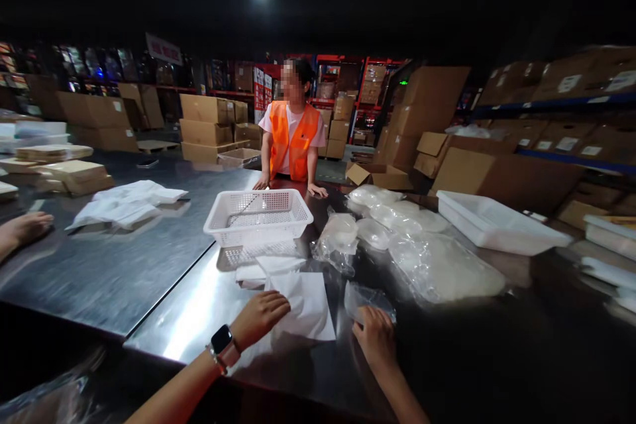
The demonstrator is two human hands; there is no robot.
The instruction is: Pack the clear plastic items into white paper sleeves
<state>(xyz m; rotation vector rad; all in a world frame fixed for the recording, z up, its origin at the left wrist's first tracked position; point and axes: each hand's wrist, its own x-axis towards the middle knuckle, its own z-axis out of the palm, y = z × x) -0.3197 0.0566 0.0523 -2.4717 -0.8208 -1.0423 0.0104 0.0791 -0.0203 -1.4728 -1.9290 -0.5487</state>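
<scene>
My left hand (261,315), with a watch on its wrist, has its fingers closed at the left edge of a white paper sheet (315,308). The sheet is creased and partly raised by the fingertips; the thumb is hidden. My right hand (376,339) is closed on the near edge of a clear plastic bag (365,298), just right of the sheet. Folded white paper (251,273) lies behind the sheet. Beyond it stands a white perforated basket (258,228). Clear-wrapped translucent round pieces (342,232) lie to its right.
A large clear bag (447,271) and a white tray (497,225) are on the metal table (169,285) at right. White sheets (129,202) lie at left, near another person's hand (27,228). A person in an orange vest (291,139) leans on the far edge.
</scene>
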